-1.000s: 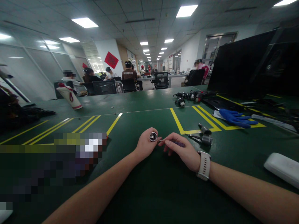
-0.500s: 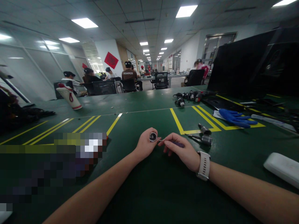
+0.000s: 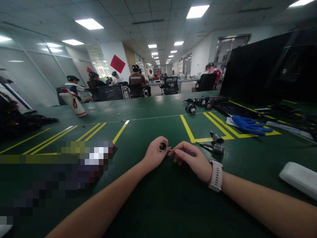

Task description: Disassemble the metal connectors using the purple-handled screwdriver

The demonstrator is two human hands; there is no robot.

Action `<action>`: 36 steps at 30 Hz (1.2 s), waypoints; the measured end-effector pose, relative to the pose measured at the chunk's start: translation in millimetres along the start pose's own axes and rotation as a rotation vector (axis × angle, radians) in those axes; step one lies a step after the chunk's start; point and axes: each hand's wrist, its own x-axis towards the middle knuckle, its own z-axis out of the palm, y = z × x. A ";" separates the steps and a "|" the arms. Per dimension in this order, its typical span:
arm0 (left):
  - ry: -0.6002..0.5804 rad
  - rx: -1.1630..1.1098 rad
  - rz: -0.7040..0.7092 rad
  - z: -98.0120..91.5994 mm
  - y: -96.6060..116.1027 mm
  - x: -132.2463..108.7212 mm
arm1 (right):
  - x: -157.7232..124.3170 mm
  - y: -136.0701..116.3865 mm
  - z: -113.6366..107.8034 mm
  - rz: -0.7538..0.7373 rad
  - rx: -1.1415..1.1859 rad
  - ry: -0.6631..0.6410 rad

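Note:
My left hand [image 3: 155, 152] is wrapped round a small dark cylindrical part with a pale rim [image 3: 163, 146], its round opening turned up toward me. In my right hand [image 3: 189, 157] is a thin screwdriver [image 3: 190, 153] with a dark purple handle, pinched between thumb and fingers. Its slim metal shaft points left to the fingers of my left hand, just below the cylinder's rim; whether the tip touches the part I cannot tell. Beyond my right hand, metal cylindrical pieces [image 3: 219, 148] lie on the green table [image 3: 148, 115], one with a thin dark rod.
Blue gloves [image 3: 247, 125] lie at right, before a large black screen [image 3: 267, 66]. Several dark cylindrical parts with cables [image 3: 192, 108] sit farther back. A white case [image 3: 298, 180] is at the right edge. A tilted white cup-like container [image 3: 74, 104] stands at left. People sit at desks beyond.
The cylinder in my left hand has turned and shifted slightly right, showing its opening at a different angle. My right hand keeps nearly the same place with the screwdriver.

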 end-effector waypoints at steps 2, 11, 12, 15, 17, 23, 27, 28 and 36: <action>-0.004 -0.037 -0.009 -0.4 0.2 0.3 | -0.2 0.2 -0.1 -0.004 0.000 -0.007; 0.035 -0.128 -0.065 -0.5 -2.7 1.4 | -1.4 -3.1 -1.2 -0.018 0.039 0.002; 0.045 -0.132 -0.070 -0.6 -2.7 1.6 | -2.0 -3.7 -1.4 -0.024 0.044 0.004; 0.059 -0.142 -0.070 -1.0 -2.5 1.7 | -3.1 -4.4 -2.1 -0.034 0.049 0.006; 0.050 -0.130 -0.058 -1.3 -2.2 1.3 | -2.8 -4.2 -2.3 -0.028 0.044 0.007; 0.008 -0.074 -0.001 -0.8 -1.1 -0.3 | 0.5 -2.3 -2.0 0.024 0.070 0.024; 0.021 -0.046 0.012 -0.3 -0.7 -0.3 | 1.2 -0.1 -1.3 0.043 0.148 0.068; 0.024 -0.039 0.011 -0.2 -0.7 -0.3 | 1.3 0.3 -1.2 0.044 0.157 0.078; 0.016 -0.057 0.002 -0.3 -1.2 -0.2 | 0.4 -0.5 -2.4 0.061 0.172 0.027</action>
